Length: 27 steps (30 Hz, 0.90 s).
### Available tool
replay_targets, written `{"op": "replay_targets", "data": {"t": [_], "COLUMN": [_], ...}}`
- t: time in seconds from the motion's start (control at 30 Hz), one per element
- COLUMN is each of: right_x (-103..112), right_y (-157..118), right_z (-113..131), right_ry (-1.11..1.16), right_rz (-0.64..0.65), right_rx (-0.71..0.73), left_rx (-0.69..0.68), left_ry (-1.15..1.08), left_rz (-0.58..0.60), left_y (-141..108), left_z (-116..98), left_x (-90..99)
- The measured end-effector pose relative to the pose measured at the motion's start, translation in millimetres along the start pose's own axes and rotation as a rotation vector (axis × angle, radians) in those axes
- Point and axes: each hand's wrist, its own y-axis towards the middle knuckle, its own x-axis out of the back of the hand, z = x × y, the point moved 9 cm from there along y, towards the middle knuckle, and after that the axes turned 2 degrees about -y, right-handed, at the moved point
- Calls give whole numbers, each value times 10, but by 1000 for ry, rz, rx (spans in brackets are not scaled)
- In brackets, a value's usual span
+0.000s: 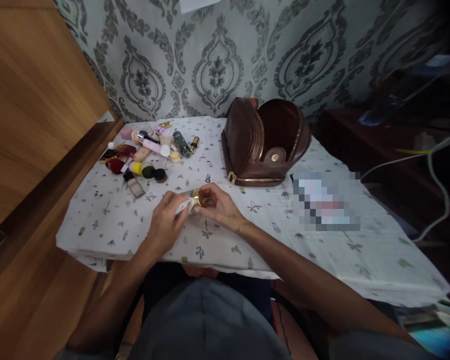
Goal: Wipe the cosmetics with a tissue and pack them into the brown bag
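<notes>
Near the front middle of the table, my left hand (167,220) is closed around a small bottle (188,193) and a white tissue (185,204). The fingers of my right hand (220,206) curl round the gold end of the same bottle, which lies on its side between both hands. Beyond my left hand is a group of cosmetics, with a pink tube (152,146), a dark green bottle (181,144) and a foundation bottle (134,185). A brown leather bag (247,145) stands open behind my right hand.
A white patterned cloth (225,245) covers the table. To the right lies a blurred-out flat object (324,202). A wooden panel (41,90) rises at the left, a patterned wall (217,65) is behind, and a white cable (435,200) hangs at the right.
</notes>
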Motion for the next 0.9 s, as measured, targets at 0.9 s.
{"op": "replay_targets", "data": {"t": [0.9], "right_x": [-44], "right_y": [-17], "right_z": [-52], "right_ry": [-81], "right_rz": [54], "right_rx": [-94], "left_rx": [-31], "left_ry": [54], "left_rz": [-151], "left_y": [-106], "left_z": [-13], "left_x": [-60]}}
